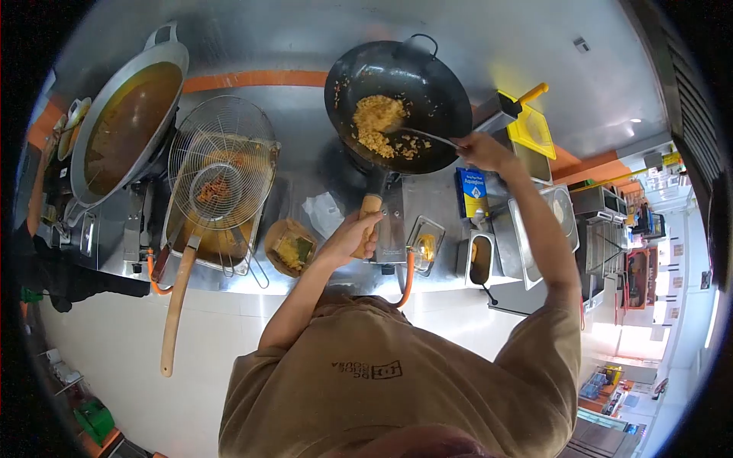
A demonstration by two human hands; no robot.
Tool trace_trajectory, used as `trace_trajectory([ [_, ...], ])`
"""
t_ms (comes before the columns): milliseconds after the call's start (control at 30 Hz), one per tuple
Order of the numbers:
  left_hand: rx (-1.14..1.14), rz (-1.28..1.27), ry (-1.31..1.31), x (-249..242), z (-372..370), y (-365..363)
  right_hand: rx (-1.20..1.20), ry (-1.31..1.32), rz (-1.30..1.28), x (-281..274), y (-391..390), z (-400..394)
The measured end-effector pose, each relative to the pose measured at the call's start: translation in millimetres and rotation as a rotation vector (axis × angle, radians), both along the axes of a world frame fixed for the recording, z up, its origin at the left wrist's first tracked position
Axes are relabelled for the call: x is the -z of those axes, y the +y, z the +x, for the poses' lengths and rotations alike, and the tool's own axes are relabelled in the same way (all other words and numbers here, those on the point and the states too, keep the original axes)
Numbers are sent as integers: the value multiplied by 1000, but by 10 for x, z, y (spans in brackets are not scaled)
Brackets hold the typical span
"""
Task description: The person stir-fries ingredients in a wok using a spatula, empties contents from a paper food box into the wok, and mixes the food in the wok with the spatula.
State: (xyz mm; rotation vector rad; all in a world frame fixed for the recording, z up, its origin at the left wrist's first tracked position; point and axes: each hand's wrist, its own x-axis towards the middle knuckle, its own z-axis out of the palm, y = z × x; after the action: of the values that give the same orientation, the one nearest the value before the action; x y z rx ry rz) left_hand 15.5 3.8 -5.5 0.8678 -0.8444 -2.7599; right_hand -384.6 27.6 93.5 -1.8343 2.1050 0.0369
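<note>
My left hand (pixel 357 237) is wrapped round the wooden handle (pixel 371 206) of a dark wok (pixel 447 99). The wok rests over a burner, and fried rice (pixel 378 118) lies in its left and lower part. My right hand (pixel 486 151) grips a metal utensil (pixel 431 137) at the wok's right rim. The utensil's far end is in the rice, blurred and partly hidden. Beside my left forearm stands a paper-lined bowl (pixel 276 259) holding yellow food. A blue and yellow box (pixel 473 192) stands below my right hand.
A large pan of brown liquid (pixel 131 126) stands at the far left. Wire strainers (pixel 221 141) lie over a tray, a long wooden handle (pixel 179 305) jutting past the counter edge. Metal containers (pixel 480 256) and a yellow-rimmed tub (pixel 532 128) are at the right. An orange hose (pixel 410 278) hangs near my body.
</note>
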Motion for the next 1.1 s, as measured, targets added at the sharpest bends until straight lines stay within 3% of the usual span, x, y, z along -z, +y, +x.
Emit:
trace_trajectory([
  [33,15,-17,-22,-3,5,-7,-3,4,-6,-124,-44,139],
  [100,18,-29,-53,2,24,-30,-61,343,-133,-453,-75,409],
  [200,8,-37,-41,26,30,-49,-163,316,-331,-987,-62,457],
  [233,2,-45,-65,43,6,-35,-108,190,-327,-1088,-79,486],
  [267,-1,-53,-90,51,-12,-22,-112,185,-326,-1044,-118,498],
  [333,-4,-120,-109,6,-44,-18,-5,-94,-3,-820,-204,527],
  [367,2,-186,-127,-6,-44,24,60,-88,33,-353,-224,455],
  [400,13,-192,-131,1,-31,48,70,-94,28,-185,-151,399],
  [467,19,-177,-110,18,-36,13,-141,30,-233,-82,-147,307],
  [500,6,-156,-92,33,-28,11,85,-34,47,-575,-111,550],
  [600,4,-211,-108,27,-44,18,243,-225,293,-1094,-15,901],
  [667,9,-184,-117,45,-69,58,163,-157,165,-370,55,670],
  [733,12,-180,-121,24,-92,25,38,61,-61,-172,-8,772],
  [900,2,-189,-107,13,-62,23,192,-79,72,-818,26,755],
  [967,13,-182,-119,34,-78,35,228,-114,100,-616,35,822],
  [1033,35,-195,-134,21,-67,25,91,29,-30,-164,-11,830],
  [1100,10,-188,-136,10,-63,36,135,-4,23,-505,56,777],
])
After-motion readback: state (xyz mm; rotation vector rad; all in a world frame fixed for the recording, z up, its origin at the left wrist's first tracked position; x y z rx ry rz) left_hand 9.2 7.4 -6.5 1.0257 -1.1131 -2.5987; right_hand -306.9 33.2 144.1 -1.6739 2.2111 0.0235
